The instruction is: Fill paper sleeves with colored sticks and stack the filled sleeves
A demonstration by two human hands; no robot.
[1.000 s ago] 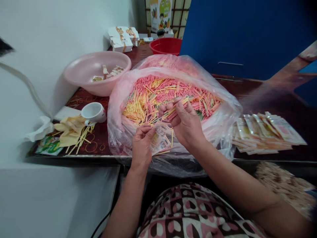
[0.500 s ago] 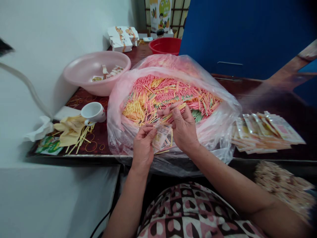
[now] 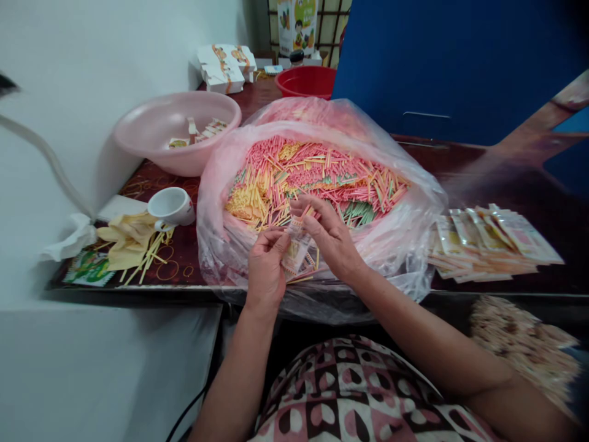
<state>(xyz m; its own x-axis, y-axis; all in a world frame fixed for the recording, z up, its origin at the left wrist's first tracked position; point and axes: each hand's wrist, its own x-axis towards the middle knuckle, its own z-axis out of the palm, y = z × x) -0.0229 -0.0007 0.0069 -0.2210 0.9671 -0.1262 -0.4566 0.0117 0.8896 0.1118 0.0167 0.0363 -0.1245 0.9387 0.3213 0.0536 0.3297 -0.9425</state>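
My left hand point(image 3: 268, 261) is closed, pinching a small clear printed packet point(image 3: 298, 253) between thumb and fingers. At the packet's upper end, my right hand point(image 3: 329, 236) holds a small bunch of thin pink and yellow sticks point(image 3: 311, 212). Its thumb and fingers close around them, and the sticks' lower ends are at or in the packet's mouth; I cannot tell how deep. Beneath both hands a large clear plastic bag point(image 3: 400, 255) lies wide, full of loose pink, yellow, orange and green sticks point(image 3: 322, 162).
Left of the bag are a pale pink basin point(image 3: 133, 147) with small packets inside, a white cup point(image 3: 171, 207), a yellow cloth-like piece point(image 3: 131, 239) and loose yellow sticks. Filled packets point(image 3: 492, 242) are stacked at right. Behind stand a red basin point(image 3: 306, 83) and a blue panel point(image 3: 442, 67).
My right hand has lowered the bunch of sticks to the packet's upper end, and the sticks now show less. My left hand keeps its pinch on the packet. The view has shifted slightly.
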